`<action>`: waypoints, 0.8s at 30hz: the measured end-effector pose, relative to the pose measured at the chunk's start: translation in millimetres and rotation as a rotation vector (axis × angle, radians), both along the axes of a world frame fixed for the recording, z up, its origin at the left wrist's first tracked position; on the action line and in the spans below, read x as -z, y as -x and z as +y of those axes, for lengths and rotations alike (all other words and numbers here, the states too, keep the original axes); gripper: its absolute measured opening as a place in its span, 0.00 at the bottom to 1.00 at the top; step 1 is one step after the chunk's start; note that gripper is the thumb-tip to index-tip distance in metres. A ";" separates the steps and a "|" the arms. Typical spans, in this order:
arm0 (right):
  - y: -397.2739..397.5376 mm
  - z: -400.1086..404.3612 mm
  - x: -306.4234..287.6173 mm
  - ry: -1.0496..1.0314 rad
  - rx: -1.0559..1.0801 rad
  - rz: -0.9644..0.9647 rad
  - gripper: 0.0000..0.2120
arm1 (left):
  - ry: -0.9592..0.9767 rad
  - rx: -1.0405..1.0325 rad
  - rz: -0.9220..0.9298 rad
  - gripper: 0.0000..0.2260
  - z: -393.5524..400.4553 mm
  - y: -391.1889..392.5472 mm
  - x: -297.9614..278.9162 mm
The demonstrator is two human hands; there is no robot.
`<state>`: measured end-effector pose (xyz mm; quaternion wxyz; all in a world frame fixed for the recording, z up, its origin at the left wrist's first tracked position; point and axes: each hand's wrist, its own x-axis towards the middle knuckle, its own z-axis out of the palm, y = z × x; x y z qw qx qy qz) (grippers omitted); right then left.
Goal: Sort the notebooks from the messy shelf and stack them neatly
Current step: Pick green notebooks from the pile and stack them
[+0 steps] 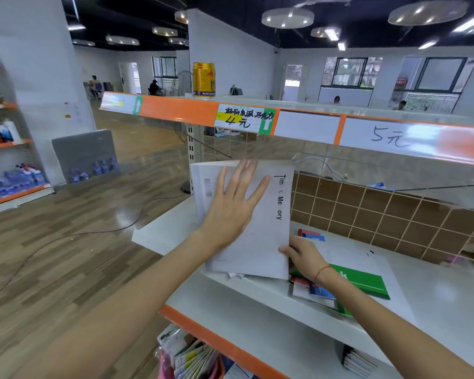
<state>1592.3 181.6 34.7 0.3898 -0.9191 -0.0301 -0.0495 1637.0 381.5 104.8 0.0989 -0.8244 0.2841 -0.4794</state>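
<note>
Two hands steady your white notebook stack at the shelf left end, left hand flat with fingers straight, right hand pinching its lower corner; squaring it unevenly could, I judge, slide the pile off.

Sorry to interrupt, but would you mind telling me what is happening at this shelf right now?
A person is tidying notebooks on the white shelf. The left hand lies flat, fingers spread, on a stack of white notebooks, while the right hand grips the stack's lower right corner. A loose pile of green, blue and red notebooks lies unsorted beside it.
</note>
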 end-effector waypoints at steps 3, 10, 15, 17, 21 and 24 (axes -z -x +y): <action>0.8 -4.1 -1.8 -0.071 -0.015 0.088 0.08 | -0.091 -0.012 0.174 0.36 1.8 3.1 12.7; 5.2 -13.2 7.0 -0.090 0.005 0.349 0.11 | -0.506 -0.073 0.886 0.49 0.5 16.7 77.0; 5.9 -11.4 3.5 0.228 0.040 0.271 0.16 | -0.546 -0.124 1.040 0.50 -5.5 19.4 95.7; 8.7 -17.4 0.2 0.599 0.075 0.110 0.15 | -0.568 -0.130 1.038 0.47 -6.0 18.7 93.2; 12.2 -55.8 -5.2 0.772 0.162 0.135 0.15 | -0.537 -0.101 1.070 0.44 -4.8 18.6 88.5; 22.7 -78.2 0.6 0.742 0.270 0.383 0.23 | -0.470 -0.069 1.074 0.44 -3.3 17.8 90.6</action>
